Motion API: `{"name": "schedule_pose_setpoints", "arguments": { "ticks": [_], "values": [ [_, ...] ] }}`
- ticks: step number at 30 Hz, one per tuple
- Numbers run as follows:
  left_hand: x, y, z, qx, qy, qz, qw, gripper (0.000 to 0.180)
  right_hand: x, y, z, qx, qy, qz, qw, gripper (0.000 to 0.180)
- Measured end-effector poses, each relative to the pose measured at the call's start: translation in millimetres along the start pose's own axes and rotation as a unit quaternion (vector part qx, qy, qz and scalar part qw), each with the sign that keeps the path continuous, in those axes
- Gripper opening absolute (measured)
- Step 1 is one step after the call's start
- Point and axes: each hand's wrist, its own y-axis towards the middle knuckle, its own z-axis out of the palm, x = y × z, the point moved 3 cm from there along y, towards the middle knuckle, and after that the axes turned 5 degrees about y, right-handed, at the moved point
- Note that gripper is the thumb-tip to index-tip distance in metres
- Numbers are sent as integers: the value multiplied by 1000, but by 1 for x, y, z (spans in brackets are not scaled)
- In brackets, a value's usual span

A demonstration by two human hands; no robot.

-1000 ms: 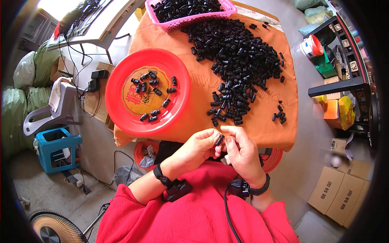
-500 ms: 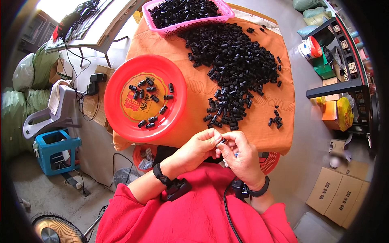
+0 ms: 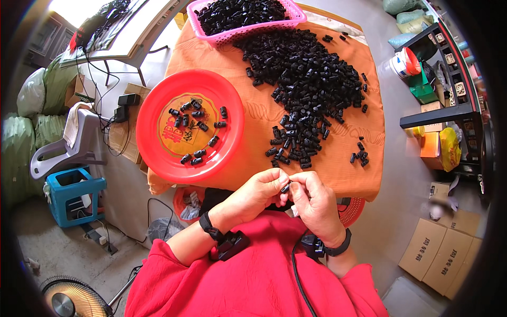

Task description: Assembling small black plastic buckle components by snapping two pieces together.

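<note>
My left hand (image 3: 257, 193) and my right hand (image 3: 313, 203) meet just below the table's near edge, fingertips pinching one small black plastic part (image 3: 285, 187) between them. Both wrists wear black bands with devices and cables. Above the hands, a big heap of the same black parts (image 3: 309, 90) lies on the orange tablecloth (image 3: 253, 121). To the left, a round red plate (image 3: 158, 153) holds several finished-looking black parts (image 3: 196, 127). At the far edge stands a pink basket (image 3: 240, 33) full of more black parts.
A grey chair (image 3: 63, 148) and a blue stool (image 3: 68, 195) stand on the left, a fan (image 3: 68, 298) at lower left. Cardboard boxes (image 3: 438, 253) sit on the floor at lower right. A dark shelf (image 3: 449, 105) with coloured items stands right. Red baskets show under the table.
Both hands stay together at the table's edge, working the small black part; they have shifted slightly. The plate and the heap look unchanged.
</note>
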Motion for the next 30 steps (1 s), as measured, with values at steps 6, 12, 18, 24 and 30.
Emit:
{"name": "schedule_pose_setpoints", "arguments": {
  "ticks": [6,12,18,24,30],
  "values": [
    [2,0,-5,16,-49,-8,999,17,7,1,-4,14,-20,-19,1000,15],
    [0,-1,-3,24,-148,10,989,22,-7,-3,2,-30,-13,-71,997,19],
    [2,-2,-7,35,-131,29,990,26,-3,-3,0,-58,-106,-138,983,20],
    [3,-2,-11,41,-118,20,992,25,-8,-4,2,-52,-108,-140,983,21],
    [5,-1,-12,34,-105,23,994,24,-10,-4,1,-45,-122,-145,981,21]
  ]
}}
